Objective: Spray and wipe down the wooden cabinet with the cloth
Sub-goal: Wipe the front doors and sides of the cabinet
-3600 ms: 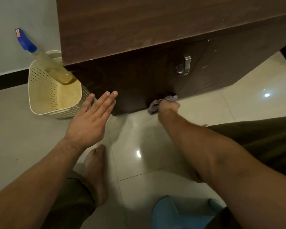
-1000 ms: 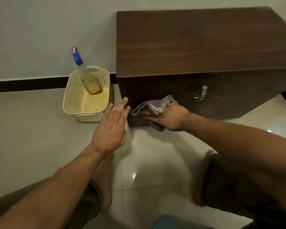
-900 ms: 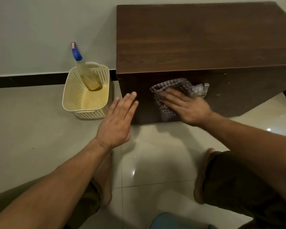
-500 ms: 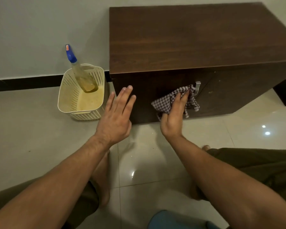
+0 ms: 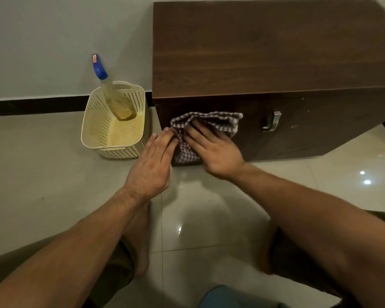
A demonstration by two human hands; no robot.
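- A pale tiled floor [image 5: 42,170] meets a plain wall [image 5: 53,41] along a dark skirting strip [image 5: 31,105]
- Furthest left, a cream perforated basket [image 5: 91,130] stands on the floor just beside the cabinet's left end; the spray bottle [image 5: 111,96] leans inside it, with its blue nozzle tilted towards 11 o'clock
- The left hand [image 5: 151,167] holds nothing, its fingers straight and pressed together, aimed at 1 o'clock; the tips reach the cloth's left edge, though whether they touch it cannot be told; the bottle lies at 11 o'clock from this hand — the nearer one for any further spraying
- The cloth [image 5: 218,121], checked and bunched, lies flat against the upper left of the cabinet's front face, its long axis running from 9 to 3 o'clock
- The right hand [image 5: 211,150] lies palm-down on the cloth, fingers straight and a little spread, pointing to 11 o'clock; it presses the fabric onto the wood and does not pinch it
- The wooden cabinet [image 5: 265,52] is dark and stands against the wall; its metal handle [image 5: 273,122] sits at 3 o'clock from the cloth, well apart from the fingers
- As a judgement, the wipe is at the front's left end and most of that face stretches away towards 3 o'clock — so the coming stroke likely runs rightward along the cloth's long axis, where the fabric could snag on the handle
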